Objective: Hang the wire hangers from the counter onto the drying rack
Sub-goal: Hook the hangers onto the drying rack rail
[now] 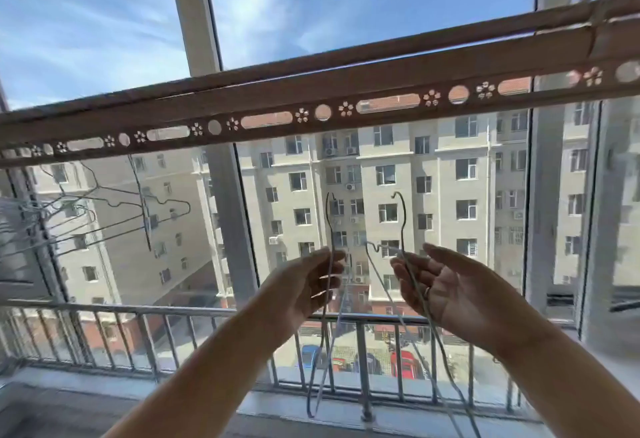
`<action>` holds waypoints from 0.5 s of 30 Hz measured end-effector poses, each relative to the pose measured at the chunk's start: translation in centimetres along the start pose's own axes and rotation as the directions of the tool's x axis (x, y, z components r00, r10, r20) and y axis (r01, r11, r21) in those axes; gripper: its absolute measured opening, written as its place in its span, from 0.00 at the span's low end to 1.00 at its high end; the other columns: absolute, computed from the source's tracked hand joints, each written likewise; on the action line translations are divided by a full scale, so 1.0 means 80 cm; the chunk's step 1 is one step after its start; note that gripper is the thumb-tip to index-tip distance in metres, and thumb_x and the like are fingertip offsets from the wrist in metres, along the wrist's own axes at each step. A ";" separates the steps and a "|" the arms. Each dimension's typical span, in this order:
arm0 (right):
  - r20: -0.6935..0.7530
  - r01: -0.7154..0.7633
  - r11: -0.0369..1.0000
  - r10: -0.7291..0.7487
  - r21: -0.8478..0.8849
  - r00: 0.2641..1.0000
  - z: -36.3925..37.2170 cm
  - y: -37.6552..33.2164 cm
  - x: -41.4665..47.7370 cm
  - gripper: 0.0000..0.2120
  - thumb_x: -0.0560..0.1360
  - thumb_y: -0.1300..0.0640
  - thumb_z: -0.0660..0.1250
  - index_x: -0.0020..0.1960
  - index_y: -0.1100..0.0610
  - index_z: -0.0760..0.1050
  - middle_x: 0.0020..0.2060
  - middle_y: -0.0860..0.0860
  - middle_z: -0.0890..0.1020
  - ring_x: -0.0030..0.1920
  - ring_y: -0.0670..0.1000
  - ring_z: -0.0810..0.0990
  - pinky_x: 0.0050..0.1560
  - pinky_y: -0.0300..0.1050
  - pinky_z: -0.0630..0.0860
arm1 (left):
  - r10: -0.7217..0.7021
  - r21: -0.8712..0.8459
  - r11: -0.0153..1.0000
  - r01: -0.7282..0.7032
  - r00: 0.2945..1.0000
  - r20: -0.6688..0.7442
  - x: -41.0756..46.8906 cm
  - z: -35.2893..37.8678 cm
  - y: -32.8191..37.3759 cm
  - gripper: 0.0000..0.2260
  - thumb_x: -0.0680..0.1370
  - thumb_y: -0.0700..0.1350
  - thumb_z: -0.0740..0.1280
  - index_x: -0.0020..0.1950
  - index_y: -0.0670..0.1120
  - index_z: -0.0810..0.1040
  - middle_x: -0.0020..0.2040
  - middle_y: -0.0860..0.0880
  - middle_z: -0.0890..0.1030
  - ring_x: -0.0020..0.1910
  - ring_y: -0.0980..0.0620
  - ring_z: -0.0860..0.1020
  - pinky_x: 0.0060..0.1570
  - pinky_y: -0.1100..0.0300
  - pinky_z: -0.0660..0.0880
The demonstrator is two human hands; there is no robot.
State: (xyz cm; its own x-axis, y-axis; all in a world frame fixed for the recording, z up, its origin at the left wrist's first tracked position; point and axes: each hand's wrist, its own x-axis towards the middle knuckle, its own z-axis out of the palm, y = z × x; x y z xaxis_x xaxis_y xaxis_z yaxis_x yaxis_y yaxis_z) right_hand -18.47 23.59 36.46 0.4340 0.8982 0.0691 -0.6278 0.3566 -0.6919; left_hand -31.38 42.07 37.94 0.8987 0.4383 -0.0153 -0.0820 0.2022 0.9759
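Subject: one person, head view.

Parts in view: left hand (311, 285), right hand (446, 287), left forearm (214, 361) and right forearm (540, 344).

Hands: both bare.

Forearms: both bare along their whole visible length, slender, narrowing toward the wrists.

Worn items: a narrow band, reading as a ring (428, 290), circles one finger of the right hand near its base. Its colour and make are too small to tell.

Fingernails: blurred, so they cannot be assessed.
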 end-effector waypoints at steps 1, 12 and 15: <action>0.012 -0.008 1.000 0.008 -0.005 1.000 0.021 0.007 0.017 0.37 0.54 0.60 0.81 0.60 0.65 0.72 0.46 0.59 0.80 0.43 0.53 0.81 0.43 0.44 0.81 | 0.015 0.000 1.000 -0.015 1.000 -0.014 -0.004 -0.019 0.016 0.11 0.80 0.46 0.60 0.51 0.43 0.81 0.34 0.51 0.80 0.32 0.56 0.75 0.34 0.63 0.69; 0.091 0.092 0.985 -0.079 -0.144 0.993 0.202 0.069 0.164 0.13 0.76 0.74 0.52 0.56 0.70 0.71 0.40 0.59 0.77 0.38 0.51 0.79 0.37 0.37 0.81 | 0.131 -0.015 0.991 -0.134 0.979 -0.154 0.000 -0.185 0.144 0.07 0.78 0.39 0.63 0.51 0.41 0.80 0.30 0.51 0.79 0.27 0.57 0.74 0.33 0.64 0.67; 0.106 0.142 0.974 -0.125 -0.174 0.987 0.233 0.084 0.196 0.14 0.76 0.75 0.51 0.58 0.74 0.70 0.42 0.60 0.77 0.40 0.52 0.79 0.43 0.38 0.80 | 0.170 -0.031 0.983 -0.178 0.969 -0.178 0.010 -0.220 0.172 0.07 0.78 0.40 0.63 0.48 0.41 0.80 0.31 0.50 0.78 0.30 0.56 0.73 0.32 0.64 0.67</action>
State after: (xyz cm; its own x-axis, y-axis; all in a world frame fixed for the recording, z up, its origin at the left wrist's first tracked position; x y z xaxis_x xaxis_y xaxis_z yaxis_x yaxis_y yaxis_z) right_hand -27.93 44.88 46.29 0.4381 0.8688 0.2307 -0.4377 0.4303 -0.7895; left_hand -39.37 60.65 47.49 0.7802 0.6153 0.1126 -0.2542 0.1476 0.9558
